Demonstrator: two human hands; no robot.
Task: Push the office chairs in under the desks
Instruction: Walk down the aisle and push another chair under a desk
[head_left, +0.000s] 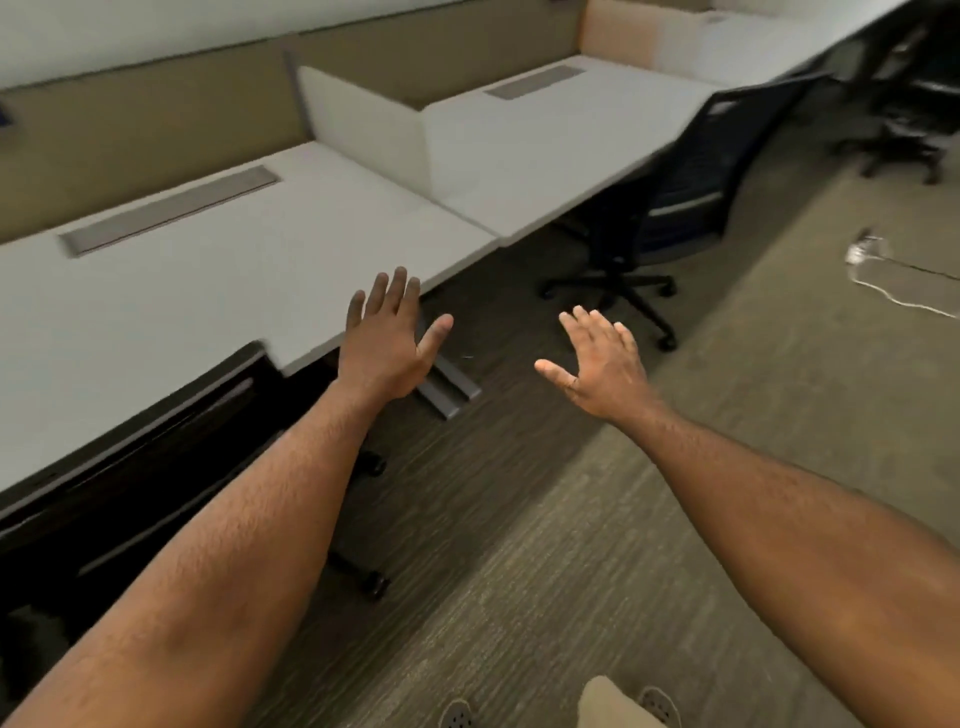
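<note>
In the head view, the left hand (387, 343) and the right hand (597, 364) are held out with fingers spread wide, and nothing is gripped. A dark near chair (156, 452) is seen tucked under the front edge of the near worktop (208, 270), so that step is judged done. A second chair (691, 176) stands at the front edge of the far worktop (519, 140), its base out on the floor (519, 519). Its backrest is judged the next thing to be reached and pushed inward.
</note>
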